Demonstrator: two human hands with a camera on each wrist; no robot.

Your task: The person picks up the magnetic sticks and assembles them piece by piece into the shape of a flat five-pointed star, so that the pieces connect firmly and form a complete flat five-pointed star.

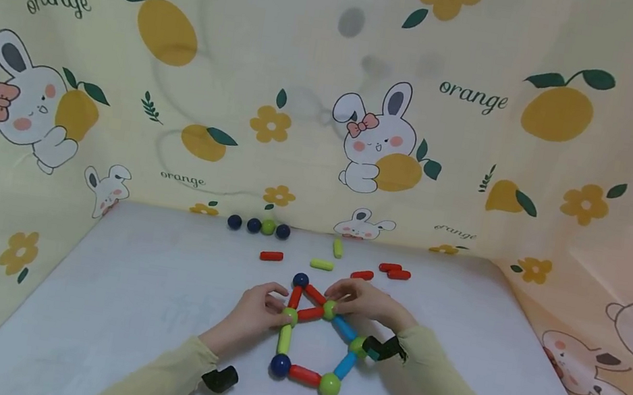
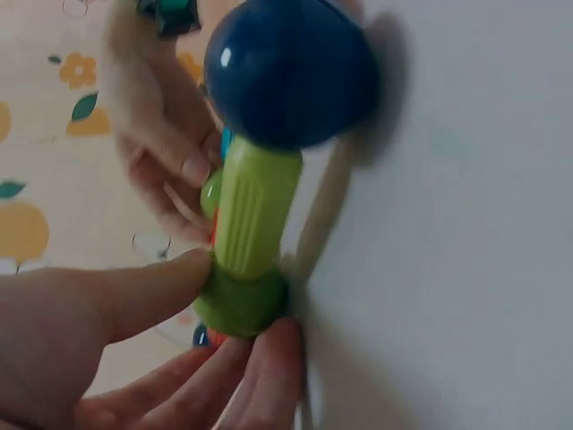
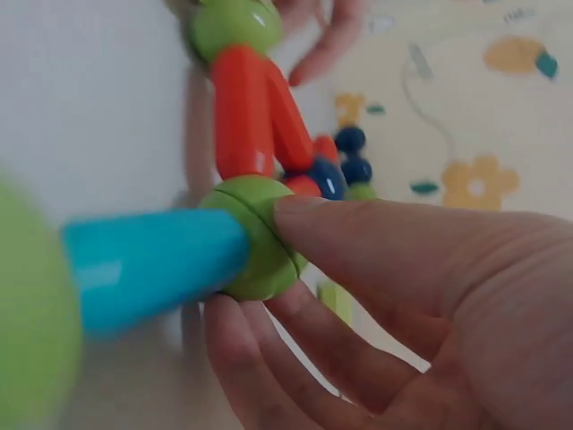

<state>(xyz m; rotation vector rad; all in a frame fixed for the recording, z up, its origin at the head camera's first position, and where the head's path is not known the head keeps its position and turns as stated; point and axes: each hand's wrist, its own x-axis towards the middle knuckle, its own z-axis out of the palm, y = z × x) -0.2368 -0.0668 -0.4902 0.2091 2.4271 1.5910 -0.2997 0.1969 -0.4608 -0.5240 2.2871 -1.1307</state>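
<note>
A flat figure of coloured rods and balls lies on the white table. My left hand pinches its left green ball between thumb and fingers. From that ball a light green rod runs to a navy ball. My right hand pinches another green ball, where a blue rod and red rods meet. One red rod joins the two pinched balls. Two more red rods rise from them to a navy ball at the tip. Near me, a red rod leads to a green ball.
Behind the figure lie loose red rods and light green rods. At the table's back edge stand several balls in a row, navy and one green. A printed curtain hangs behind and along both sides.
</note>
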